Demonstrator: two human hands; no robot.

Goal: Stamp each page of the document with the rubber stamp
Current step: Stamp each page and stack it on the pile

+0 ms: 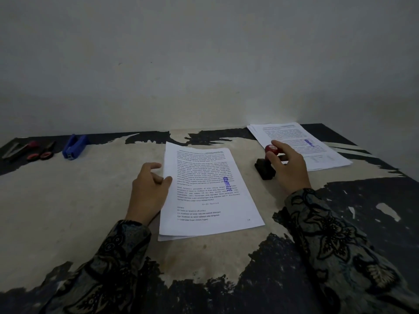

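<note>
Right hand (286, 165) pinching rubber stamp (272, 150) knob, left hand (148, 184) half-curled, thumb on document (208, 191) edge

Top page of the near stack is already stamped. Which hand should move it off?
Left. The left hand already touches the stamped top page at its left edge, thumb on the paper. The right hand is busy holding the rubber stamp.

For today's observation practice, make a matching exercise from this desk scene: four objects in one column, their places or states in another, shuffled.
Column A
1. stapler
2. rubber stamp
3. near page stack
4. far page stack

Column B
a. gripped by the right hand
b. far right corner of table
c. far left, untouched
d. edge under the left hand

Pairs: 1-c, 2-a, 3-d, 4-b
</note>
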